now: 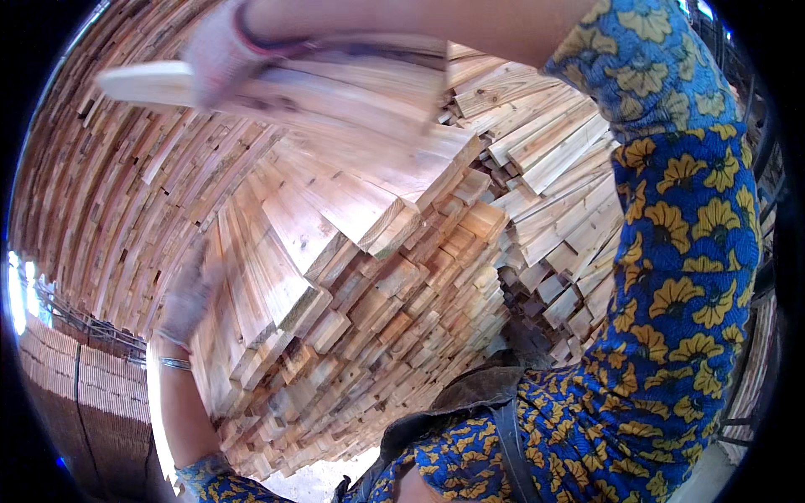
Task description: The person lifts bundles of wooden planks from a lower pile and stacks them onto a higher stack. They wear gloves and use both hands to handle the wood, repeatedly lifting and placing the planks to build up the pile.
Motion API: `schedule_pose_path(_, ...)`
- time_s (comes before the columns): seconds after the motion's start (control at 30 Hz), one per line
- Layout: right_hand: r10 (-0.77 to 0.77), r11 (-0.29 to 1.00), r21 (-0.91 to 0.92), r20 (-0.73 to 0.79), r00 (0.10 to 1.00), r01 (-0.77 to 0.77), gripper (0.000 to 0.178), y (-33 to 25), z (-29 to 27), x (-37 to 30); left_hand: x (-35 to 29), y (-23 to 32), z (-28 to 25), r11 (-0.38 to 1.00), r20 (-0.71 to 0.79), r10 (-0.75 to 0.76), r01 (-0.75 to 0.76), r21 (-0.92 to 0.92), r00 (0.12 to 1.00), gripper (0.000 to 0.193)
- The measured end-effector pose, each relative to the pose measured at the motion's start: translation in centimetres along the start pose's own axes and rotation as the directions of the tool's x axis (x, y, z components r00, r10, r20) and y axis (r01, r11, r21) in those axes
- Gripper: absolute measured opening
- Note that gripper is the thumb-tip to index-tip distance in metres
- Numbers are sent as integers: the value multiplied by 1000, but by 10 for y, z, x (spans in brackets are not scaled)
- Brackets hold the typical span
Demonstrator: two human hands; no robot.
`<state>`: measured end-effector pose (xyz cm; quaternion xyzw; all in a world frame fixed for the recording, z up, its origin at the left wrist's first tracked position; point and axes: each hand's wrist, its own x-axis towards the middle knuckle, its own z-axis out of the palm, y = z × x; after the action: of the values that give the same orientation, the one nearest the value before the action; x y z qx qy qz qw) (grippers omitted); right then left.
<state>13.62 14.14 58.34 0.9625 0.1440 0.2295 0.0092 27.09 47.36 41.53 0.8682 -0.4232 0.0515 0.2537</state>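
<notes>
A tall stack of sawn wooden boards point(289, 226) stands in front of me, its cut ends facing my body. My right hand point(222, 59), in a pale glove, reaches across the top of the view and is closed on a wooden board point(147, 84). That board's pale end sticks out left of the hand; hand and board are smeared by motion. My left hand point(186, 298), also gloved and blurred, is at the left side of the stack, next to the outermost boards. Its fingers are too smeared to read.
Behind and to the left rises a high wall of stacked boards point(92, 193). Another pile of boards point(553, 159) lies to the right, close to my right arm. A strapped brown stack point(92, 402) stands at the lower left. A dark apron point(470, 386) hangs at my front.
</notes>
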Motion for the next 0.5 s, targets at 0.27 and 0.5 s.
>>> schedule_pose_path(0.27, 62, 982, 126, 477, 877, -138, 54, 72, 97, -43, 3, 12, 35, 971, -64, -91, 103, 214, 994, 53)
schedule_pose_path(0.5, 209, 615, 599, 503, 838, -513, 29, 116, 79, -64, -5, 17, 34, 965, -79, -152, 166, 204, 985, 50)
